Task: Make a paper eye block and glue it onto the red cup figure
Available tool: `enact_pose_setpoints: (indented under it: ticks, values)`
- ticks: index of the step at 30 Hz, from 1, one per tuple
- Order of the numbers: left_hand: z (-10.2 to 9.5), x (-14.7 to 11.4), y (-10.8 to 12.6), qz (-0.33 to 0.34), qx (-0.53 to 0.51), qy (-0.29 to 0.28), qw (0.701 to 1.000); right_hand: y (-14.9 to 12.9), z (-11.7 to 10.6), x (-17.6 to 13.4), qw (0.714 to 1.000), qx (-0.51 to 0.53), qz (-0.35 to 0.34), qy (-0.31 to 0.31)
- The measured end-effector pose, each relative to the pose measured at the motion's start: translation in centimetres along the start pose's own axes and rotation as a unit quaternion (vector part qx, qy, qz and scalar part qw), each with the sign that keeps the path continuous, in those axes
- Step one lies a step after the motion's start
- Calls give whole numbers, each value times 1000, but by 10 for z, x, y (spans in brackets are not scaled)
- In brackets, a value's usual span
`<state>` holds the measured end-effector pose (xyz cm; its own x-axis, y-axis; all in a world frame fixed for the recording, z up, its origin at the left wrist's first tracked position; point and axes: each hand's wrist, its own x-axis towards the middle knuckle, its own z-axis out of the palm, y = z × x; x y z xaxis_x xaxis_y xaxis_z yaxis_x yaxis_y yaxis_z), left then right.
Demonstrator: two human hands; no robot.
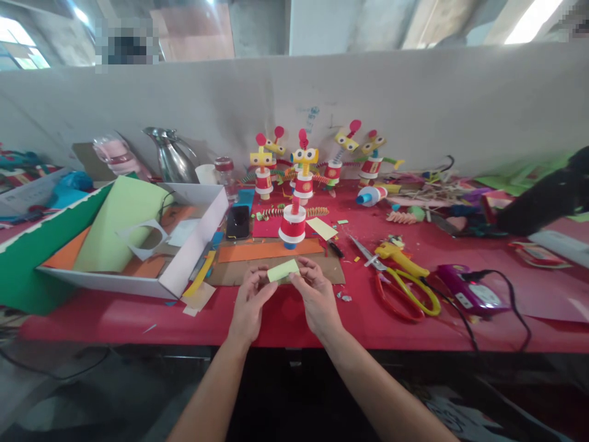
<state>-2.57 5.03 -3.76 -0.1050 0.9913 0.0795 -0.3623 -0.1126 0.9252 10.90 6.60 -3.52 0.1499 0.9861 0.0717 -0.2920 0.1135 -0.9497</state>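
Red table [285, 319], green paper slip [283, 270] pinched between left hand [248, 304] and right hand [317, 298] fingers

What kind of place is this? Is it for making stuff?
Probably a craft table. Both hands hold a green paper slip; paper-cup figures stand behind, with scissors and a box of coloured paper on the red table.

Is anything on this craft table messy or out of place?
Mostly working clutter. Small paper scraps lie scattered on the red table beside the right hand. Both hands hold a light green paper strip; the left hand pinches one end. Scissors lie open. Nothing looks spilled or broken.
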Motion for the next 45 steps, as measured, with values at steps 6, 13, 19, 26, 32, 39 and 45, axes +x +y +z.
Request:
enact_pose_setpoints:
  ticks: [6,13,19,26,32,39,45]
  values:
    - [4,5,3,-46,-20,15,999,3,1,-2,997,-73,-31,-17]
    - [6,6,-6,-26,22,48,998,6,0,0,994,-98,-45,-29]
    - [5,5,-8,8,84,56,995,7,-1,-1,992,-106,-55,-42]
    - [6,4,-5,22,102,50,993,11,-2,0,987,-141,-66,-50]
    - [8,1,-1,36,138,41,989,11,-3,-2,984,-156,-70,-52]
    - [9,1,2,22,111,30,993,10,-2,-4,987,-140,-62,-48]
    - [7,0,-1,34,73,6,997,11,-1,-4,989,-122,-49,-62]
